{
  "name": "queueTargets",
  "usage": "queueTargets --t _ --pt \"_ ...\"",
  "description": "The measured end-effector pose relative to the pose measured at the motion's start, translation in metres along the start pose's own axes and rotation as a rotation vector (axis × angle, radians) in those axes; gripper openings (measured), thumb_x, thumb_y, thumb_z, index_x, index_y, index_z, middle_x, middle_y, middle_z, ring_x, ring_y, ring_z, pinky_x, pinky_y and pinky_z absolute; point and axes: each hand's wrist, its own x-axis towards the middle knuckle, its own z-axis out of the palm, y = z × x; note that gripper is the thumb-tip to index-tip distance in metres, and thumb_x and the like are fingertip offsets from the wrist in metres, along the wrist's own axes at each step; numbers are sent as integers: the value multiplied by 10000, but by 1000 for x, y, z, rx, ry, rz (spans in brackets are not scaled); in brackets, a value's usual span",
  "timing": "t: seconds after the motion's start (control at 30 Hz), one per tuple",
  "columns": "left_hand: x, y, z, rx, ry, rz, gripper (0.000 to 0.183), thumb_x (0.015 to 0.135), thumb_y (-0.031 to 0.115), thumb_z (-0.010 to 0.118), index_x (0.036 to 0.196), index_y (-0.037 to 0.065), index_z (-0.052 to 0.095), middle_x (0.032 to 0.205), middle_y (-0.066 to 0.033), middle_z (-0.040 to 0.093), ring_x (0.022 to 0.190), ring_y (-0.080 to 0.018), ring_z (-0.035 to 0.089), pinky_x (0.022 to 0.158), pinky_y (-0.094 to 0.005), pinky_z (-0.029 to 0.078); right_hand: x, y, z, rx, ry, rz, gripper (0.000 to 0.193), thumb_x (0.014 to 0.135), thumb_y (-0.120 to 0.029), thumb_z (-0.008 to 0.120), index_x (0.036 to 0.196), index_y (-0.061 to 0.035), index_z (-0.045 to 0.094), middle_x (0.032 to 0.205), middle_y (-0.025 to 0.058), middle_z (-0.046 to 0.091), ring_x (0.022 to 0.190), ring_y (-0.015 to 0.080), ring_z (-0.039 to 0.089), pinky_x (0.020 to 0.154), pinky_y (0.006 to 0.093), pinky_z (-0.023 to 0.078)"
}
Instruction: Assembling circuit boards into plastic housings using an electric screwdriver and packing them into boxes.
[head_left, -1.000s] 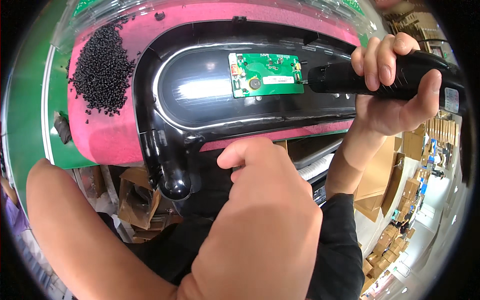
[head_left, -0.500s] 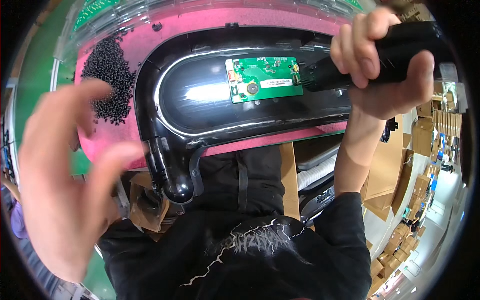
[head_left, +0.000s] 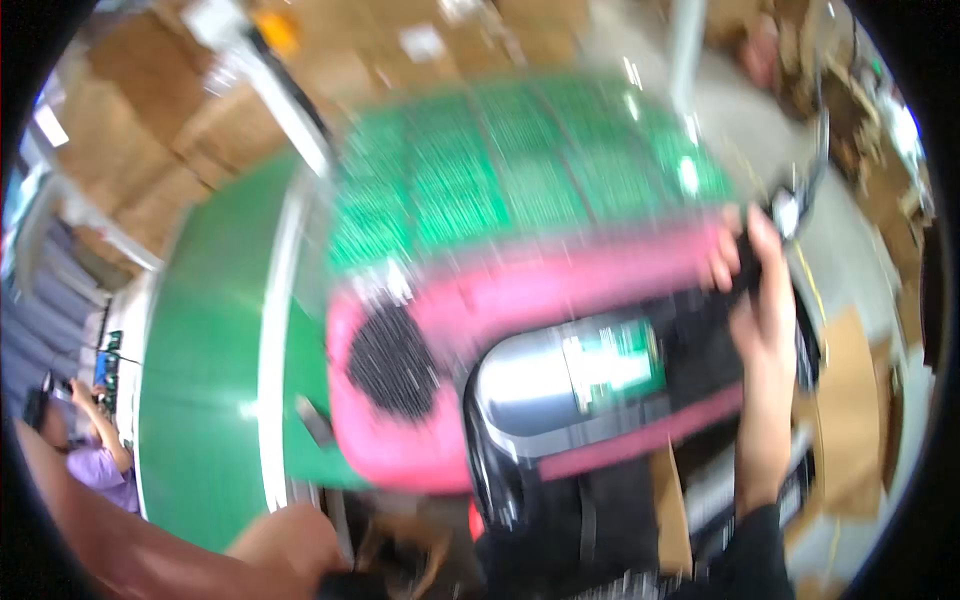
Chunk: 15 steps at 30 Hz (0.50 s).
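My right hand (head_left: 762,290) is closed round a black electric screwdriver (head_left: 742,262), at the right end of a long black plastic housing (head_left: 490,480). Blur hides the tool's tip. A green circuit board (head_left: 625,365) lies in the housing, bright with glare. The housing rests on a pink mat (head_left: 390,460). Left of it on the mat is a heap of small black screws (head_left: 392,362). At the lower left, my left hand (head_left: 290,540) is smeared and partly cut off, off the mat; its fingers cannot be made out.
Behind the mat stand clear trays of green boards (head_left: 530,150). A green bench top (head_left: 210,350) with a white rail (head_left: 285,340) runs along the left. Cardboard boxes (head_left: 140,140) are stacked beyond. Another person in purple (head_left: 105,475) works at far left.
The view has swung left and up, so the housing appears lower and farther right. My left hand has dropped from beside the screws to the lower edge. My right hand still holds the screwdriver.
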Motion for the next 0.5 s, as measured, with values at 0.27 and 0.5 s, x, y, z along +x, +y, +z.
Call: queueTargets --t 0.27,0.5 --pt "-78 -30 -105 368 991 142 334 732 189 753 985 14 624 1021 -128 610 842 -216 590 732 -339 461 12 -31 -75 225 28 87 267 877 -233 605 1087 -75 555 957 75 605 922 297 589 818 631 485" --pt "-55 23 -37 -29 737 166 313 754 195 749 988 25 629 1032 -112 605 818 -194 589 713 -321 464 -89 -54 25 -471 -613 -403 104 780 -4 608 883 -5 594 780 59 622 685 165 619 634 325 510"
